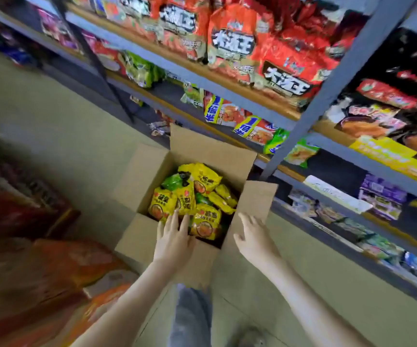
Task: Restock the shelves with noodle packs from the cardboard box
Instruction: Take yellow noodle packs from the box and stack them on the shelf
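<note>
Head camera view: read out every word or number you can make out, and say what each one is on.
"1倍": yellow band on the orange packs.
"大" and "王", middle character blurred: the red packs.
On the yellow packs in the cardboard box: print too blurred to read.
Everything else: unreadable.

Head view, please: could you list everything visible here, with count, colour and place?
cardboard box: one, brown, open on the floor by the shelves
noodle packs: many, yellow, some green, inside the box
shelving: one unit, grey metal, behind the box
shelf packs: many, red-orange on top; green, black, purple elsewhere
cartons: a few, orange, blurred, floor at left
leg: grey trousers, bottom centre
left hand: open, fingers at the nearest yellow packs
right hand: open, by the box's right flap
</note>
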The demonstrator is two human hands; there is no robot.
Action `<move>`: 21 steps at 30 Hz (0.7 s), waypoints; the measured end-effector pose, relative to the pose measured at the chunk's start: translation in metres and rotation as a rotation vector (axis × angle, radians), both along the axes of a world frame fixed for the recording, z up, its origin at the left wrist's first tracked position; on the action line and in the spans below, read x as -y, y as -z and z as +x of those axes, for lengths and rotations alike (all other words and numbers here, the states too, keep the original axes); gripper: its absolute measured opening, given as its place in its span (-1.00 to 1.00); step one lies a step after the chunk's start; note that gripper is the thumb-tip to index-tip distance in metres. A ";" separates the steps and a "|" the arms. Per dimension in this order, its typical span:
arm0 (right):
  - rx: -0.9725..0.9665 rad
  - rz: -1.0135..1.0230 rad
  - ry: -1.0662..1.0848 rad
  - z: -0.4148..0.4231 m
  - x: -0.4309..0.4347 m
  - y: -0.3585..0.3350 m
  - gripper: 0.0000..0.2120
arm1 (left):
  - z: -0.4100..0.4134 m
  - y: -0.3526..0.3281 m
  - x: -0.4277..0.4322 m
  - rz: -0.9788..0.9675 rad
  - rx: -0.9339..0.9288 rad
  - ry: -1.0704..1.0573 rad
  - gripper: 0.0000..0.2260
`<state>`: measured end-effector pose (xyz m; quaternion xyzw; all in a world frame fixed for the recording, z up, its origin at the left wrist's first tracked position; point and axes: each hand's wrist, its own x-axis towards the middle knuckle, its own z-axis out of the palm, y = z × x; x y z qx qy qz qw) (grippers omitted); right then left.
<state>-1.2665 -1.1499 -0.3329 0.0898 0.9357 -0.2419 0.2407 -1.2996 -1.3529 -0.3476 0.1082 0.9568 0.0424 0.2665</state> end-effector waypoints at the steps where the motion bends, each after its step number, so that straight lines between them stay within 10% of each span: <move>1: 0.046 -0.013 0.021 -0.016 0.012 0.029 -0.47 | -0.016 0.022 0.012 0.003 -0.024 -0.020 -0.44; 12: 0.351 -0.320 0.555 -0.160 0.130 0.324 -0.55 | -0.116 0.257 0.092 0.003 0.011 -0.188 -0.35; 21: 0.240 -0.291 0.732 -0.188 0.149 0.389 -0.84 | -0.109 0.306 0.091 0.110 0.043 -0.179 -0.32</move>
